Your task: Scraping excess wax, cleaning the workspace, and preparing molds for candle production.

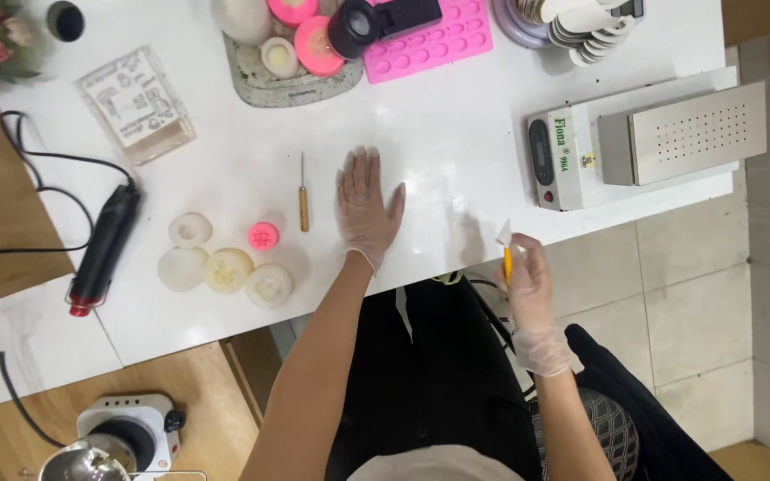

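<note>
Gloved hands at the white counter (456,134), one flat, one gripping a small tool.

I see my left hand (365,207) lying palm down on the counter, fingers spread and holding nothing, just right of a wooden-handled pick (303,198). My right hand (532,298) hangs off the counter's edge, fingers closed around a yellow-handled scraper (506,254), blade up.

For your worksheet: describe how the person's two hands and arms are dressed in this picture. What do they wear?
Both hands wear thin, clear disposable gloves, the left hand and the right hand alike. The gloves are loose and crinkled and end at the wrists. Above them the forearms are bare: no sleeves show, and no watch, bracelet or marking is visible on either arm.
</note>
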